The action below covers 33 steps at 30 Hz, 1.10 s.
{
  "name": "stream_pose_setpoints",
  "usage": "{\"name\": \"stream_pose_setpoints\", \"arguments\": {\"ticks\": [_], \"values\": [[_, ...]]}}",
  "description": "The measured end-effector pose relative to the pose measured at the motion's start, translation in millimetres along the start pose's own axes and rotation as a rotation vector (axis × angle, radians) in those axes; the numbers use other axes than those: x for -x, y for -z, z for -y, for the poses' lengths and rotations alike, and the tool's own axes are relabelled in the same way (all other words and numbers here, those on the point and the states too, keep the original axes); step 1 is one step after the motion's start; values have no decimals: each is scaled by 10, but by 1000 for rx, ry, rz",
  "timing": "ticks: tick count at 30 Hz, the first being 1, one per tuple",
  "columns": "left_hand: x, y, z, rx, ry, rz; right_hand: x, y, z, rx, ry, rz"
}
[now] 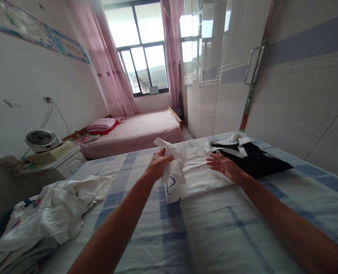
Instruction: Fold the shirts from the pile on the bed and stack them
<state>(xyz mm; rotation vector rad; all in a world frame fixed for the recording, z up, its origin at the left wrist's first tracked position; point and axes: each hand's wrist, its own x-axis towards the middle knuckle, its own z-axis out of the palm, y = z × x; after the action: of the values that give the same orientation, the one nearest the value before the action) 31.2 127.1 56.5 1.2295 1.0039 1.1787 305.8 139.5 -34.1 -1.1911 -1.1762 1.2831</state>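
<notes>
A white garment (203, 179) with a blue line print lies partly folded on a blue-and-white checked bed sheet (146, 236). My left hand (160, 163) pinches a bunched, raised part of it at its left end. Over the garment's right part is my right hand (222, 165), fingers spread and holding nothing; whether it touches the cloth I cannot tell. Just beyond my right hand lies a black garment (260, 160) with a white part.
Crumpled white clothes (63, 209) lie at the left edge of the bed. Behind them a small fan (42, 139) stands on a cabinet. A pink bed (146, 127) is by the window, and a glossy wardrobe (223, 102) stands at the right.
</notes>
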Motion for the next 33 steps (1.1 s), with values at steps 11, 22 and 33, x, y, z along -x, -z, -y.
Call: {"name": "stream_pose_setpoints", "arguments": {"ticks": [11, 22, 33], "values": [[-106, -643, 742, -788, -323, 168, 67, 167, -28, -224, -93, 69], [248, -484, 827, -1329, -409, 325, 93, 60, -40, 437, -74, -268], [16, -1025, 860, -873, -373, 543, 163, 343, -19, 224, -43, -249]]}}
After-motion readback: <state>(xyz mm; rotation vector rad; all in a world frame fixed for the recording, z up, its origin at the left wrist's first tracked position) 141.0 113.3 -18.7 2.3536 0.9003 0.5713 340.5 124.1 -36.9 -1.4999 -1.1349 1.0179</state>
